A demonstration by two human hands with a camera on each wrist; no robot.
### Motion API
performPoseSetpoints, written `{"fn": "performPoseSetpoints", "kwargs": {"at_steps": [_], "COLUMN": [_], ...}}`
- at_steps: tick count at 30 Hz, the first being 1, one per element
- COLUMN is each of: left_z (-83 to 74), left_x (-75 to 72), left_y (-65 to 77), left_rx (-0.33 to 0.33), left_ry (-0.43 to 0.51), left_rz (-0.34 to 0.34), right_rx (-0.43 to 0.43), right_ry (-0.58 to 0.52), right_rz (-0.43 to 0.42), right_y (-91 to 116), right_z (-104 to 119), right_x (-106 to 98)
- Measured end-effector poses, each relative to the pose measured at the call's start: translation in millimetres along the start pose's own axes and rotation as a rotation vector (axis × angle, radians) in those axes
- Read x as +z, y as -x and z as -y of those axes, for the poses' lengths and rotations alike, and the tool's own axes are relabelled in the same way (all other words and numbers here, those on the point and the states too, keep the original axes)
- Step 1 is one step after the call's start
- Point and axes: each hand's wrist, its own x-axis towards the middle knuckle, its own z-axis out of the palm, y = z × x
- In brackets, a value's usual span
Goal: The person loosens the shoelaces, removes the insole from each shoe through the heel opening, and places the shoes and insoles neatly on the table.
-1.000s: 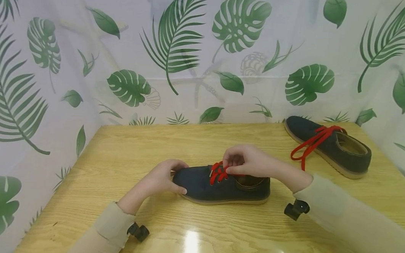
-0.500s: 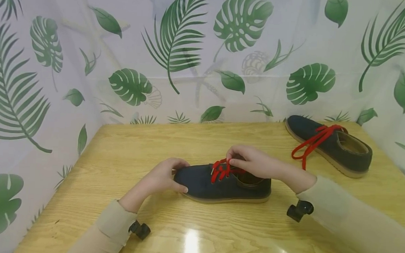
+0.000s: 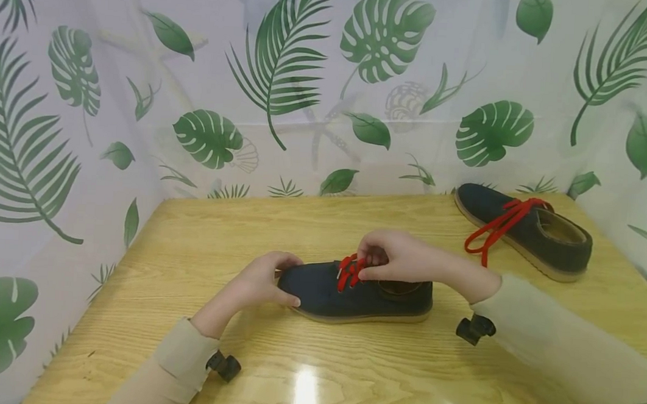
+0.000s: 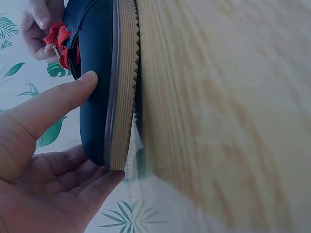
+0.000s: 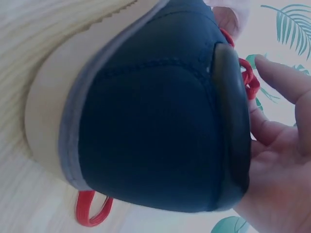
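A dark navy shoe (image 3: pixel 319 290) with a tan sole lies sole-down on the wooden table, toe to the left. My left hand (image 3: pixel 261 281) grips its toe, thumb (image 4: pixel 73 97) on the near side and fingers curled round the front. Red shoelaces (image 3: pixel 347 273) run through the eyelets, with a small lace tip showing. My right hand (image 3: pixel 394 257) is over the tongue, pinching the red lace between thumb and fingers; the exact grip is partly hidden. In the right wrist view, the heel (image 5: pixel 150 126) stands in front of part of that hand.
A second navy shoe (image 3: pixel 562 254) rests at the back right, its loose red lace (image 3: pixel 498 229) hanging toward the left. Leaf-printed cloth (image 3: pixel 304 152) borders the wooden table (image 3: pixel 217 230) at the back and sides.
My right hand rose slightly with the lace, then came back down, its thumb now lower over the laces. The left hand and the shoe stay in place.
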Motion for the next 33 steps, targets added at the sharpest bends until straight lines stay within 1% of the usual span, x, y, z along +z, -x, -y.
{"fn": "performPoseSetpoints", "kwargs": {"at_steps": [4, 11, 21, 25, 29, 33], "left_z": [1.3, 2.4, 2.3, 3.0, 2.6, 2.7], "left_x": [-0.2, 0.9, 1.9, 1.7, 0.7, 0.2], "left_y": [-1.7, -2.2, -2.4, -2.7, -1.9, -1.7], "left_rx": [0.0, 0.003, 0.005, 0.007, 0.006, 0.005], "left_ry": [0.004, -0.005, -0.019, -0.031, -0.032, -0.033], "left_rz": [0.0, 0.002, 0.009, 0.007, 0.003, -0.001], "right_rx": [0.004, -0.013, 0.081, 0.114, 0.119, 0.141], "right_ry": [0.017, -0.043, -0.075, -0.128, -0.19, -0.292], "right_rz": [-0.027, -0.042, -0.105, -0.121, -0.132, -0.124], "right_y": [-1.6, -1.1, 0.3, -0.3, -0.1, 0.6], "right_z": [1.3, -2.5, -1.4, -1.5, -1.8, -2.9], "right_x": [-0.2, -0.8, 5.7, 7.1, 7.5, 6.8]}}
